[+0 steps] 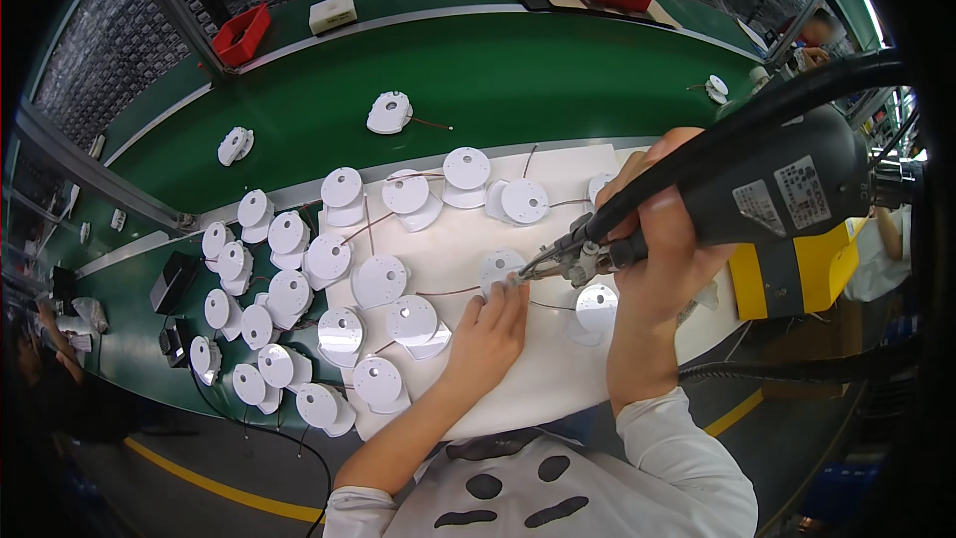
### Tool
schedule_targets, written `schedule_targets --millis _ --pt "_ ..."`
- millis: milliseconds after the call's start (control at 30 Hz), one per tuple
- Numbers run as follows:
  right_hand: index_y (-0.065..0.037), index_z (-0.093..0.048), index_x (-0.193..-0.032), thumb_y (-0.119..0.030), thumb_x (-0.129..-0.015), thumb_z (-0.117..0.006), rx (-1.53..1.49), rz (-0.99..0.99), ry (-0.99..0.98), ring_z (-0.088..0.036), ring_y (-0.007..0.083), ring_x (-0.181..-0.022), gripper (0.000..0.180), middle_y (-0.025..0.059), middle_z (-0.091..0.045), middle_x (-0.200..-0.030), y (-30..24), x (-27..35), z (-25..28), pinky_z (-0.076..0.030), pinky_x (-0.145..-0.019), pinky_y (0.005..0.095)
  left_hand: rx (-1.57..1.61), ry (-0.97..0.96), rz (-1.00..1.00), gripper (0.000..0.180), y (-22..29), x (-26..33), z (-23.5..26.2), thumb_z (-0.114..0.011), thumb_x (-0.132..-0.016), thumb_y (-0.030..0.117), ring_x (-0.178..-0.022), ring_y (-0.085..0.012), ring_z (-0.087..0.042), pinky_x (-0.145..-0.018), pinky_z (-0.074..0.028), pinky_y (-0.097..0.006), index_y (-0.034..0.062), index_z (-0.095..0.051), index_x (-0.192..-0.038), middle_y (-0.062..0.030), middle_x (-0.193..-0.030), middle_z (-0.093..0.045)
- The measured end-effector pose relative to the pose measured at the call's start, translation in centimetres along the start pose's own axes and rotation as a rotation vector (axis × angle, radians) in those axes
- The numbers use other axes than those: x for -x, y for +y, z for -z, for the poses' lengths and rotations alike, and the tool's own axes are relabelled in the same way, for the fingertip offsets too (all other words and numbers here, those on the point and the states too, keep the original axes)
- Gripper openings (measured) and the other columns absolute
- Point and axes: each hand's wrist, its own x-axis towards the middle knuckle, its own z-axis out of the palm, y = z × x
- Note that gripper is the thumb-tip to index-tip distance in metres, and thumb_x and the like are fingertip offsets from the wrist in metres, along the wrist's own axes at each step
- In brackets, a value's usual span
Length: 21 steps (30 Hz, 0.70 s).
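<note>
My right hand (665, 244) is wrapped round a black powered screwdriver (757, 174) with a metal nose. The tool lies slanted, its tip pointing left and down at a white round housing (496, 262) on the white work surface. My left hand (490, 337) has its fingers bunched at the near side of that housing, right by the tip, and grips its edge. Whether the tip touches the housing I cannot tell. To its right lies another white housing (597, 307), near my right wrist. A thin wire runs from the left to the gripped housing.
Several similar white housings (289, 292) with thin wires crowd the left side. The green conveyor belt (478, 60) behind carries a few more. Red bins (242, 34) stand on the far ledge. A yellow and black box (802, 274) and a thick black cable (797, 369) are at right.
</note>
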Motion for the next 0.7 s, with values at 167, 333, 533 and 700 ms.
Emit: schedule_targets --millis 167,333,533,700 --pt "0.003 -0.053 -0.104 -0.011 -0.085 -0.068 -0.002 0.014 -0.024 -0.047 0.0083 -0.048 0.029 0.0058 -0.054 -0.064 0.4 0.2 -0.1 -0.043 -0.047 0.0232 0.037 0.041 0.007 0.045 -0.2 0.1 -0.4 -0.063 -0.079 0.009 -0.104 -0.0254 -0.058 -0.079 -0.047 -0.037 -0.0069 -0.062 -0.121 -0.0137 -0.119 -0.061" --pt "0.003 -0.053 -0.103 -0.01 -0.085 -0.067 0.01 0.031 -0.058 -0.047 0.0084 -0.048 0.027 0.0064 -0.055 -0.064 0.8 0.1 0.1 -0.044 -0.047 0.0233 0.055 0.083 0.011 0.037 -0.1 0.0 -0.7 -0.066 -0.081 0.009 -0.099 -0.0239 -0.059 -0.073 -0.047 -0.035 -0.0062 -0.064 -0.115 -0.0133 -0.117 -0.062" --pt "0.005 -0.053 -0.103 -0.009 -0.086 -0.067 -0.009 0.052 -0.054 -0.048 0.0091 -0.048 0.026 0.008 -0.055 -0.065 1.4 0.3 -0.1 -0.044 -0.046 0.0231 0.07 0.074 0.026 0.037 -0.2 0.1 -0.7 -0.066 -0.082 0.009 -0.1 -0.0242 -0.06 -0.073 -0.048 -0.035 -0.0053 -0.064 -0.116 -0.0138 -0.117 -0.062" --pt "0.006 -0.053 -0.104 -0.009 -0.085 -0.068 -0.013 0.053 -0.078 -0.05 0.0096 -0.049 0.028 0.0103 -0.059 -0.072 1.5 0.3 -0.5 -0.045 -0.045 0.0227 0.126 0.076 0.057 0.038 -0.2 0.2 -0.8 -0.067 -0.081 0.008 -0.103 -0.0276 -0.062 -0.076 -0.053 -0.036 -0.0061 -0.063 -0.116 -0.0159 -0.118 -0.063"
